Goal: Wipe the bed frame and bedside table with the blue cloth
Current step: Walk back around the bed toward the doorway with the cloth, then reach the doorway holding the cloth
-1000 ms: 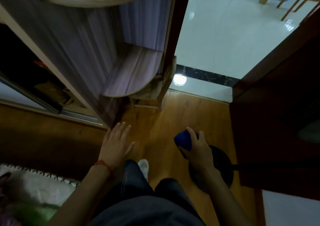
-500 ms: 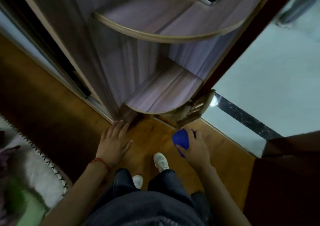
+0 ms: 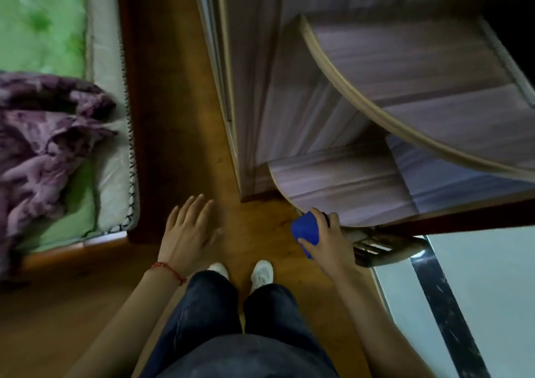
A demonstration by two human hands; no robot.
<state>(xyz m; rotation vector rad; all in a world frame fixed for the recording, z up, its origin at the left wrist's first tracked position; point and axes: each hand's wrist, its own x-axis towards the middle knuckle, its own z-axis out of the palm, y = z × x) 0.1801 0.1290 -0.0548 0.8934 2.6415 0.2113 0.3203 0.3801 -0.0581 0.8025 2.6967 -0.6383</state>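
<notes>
**Operator:** Head view, left to right: the bed (image 3: 113,134) with its green mattress and a crumpled purple blanket (image 3: 43,134) fills the upper left, and its dark wooden bed frame (image 3: 127,59) runs away from me along the mattress edge.

**Second:** And the hands?

**Operator:** My left hand (image 3: 188,233) hangs over the wooden floor (image 3: 179,123), fingers spread and straight, holding nothing. My right hand (image 3: 327,241) grips the bunched blue cloth (image 3: 305,230), thumb and fingers curled round it.

**Second:** Which way to the frame?

**Operator:** It lies left of the cloth, past my left hand, long axis pointing away from me. The empty hand is nearer, so I judge I must turn left. Right of the cloth stand the curved corner shelves (image 3: 347,181) and a pale tiled floor (image 3: 477,291). I see no bedside table.
</notes>
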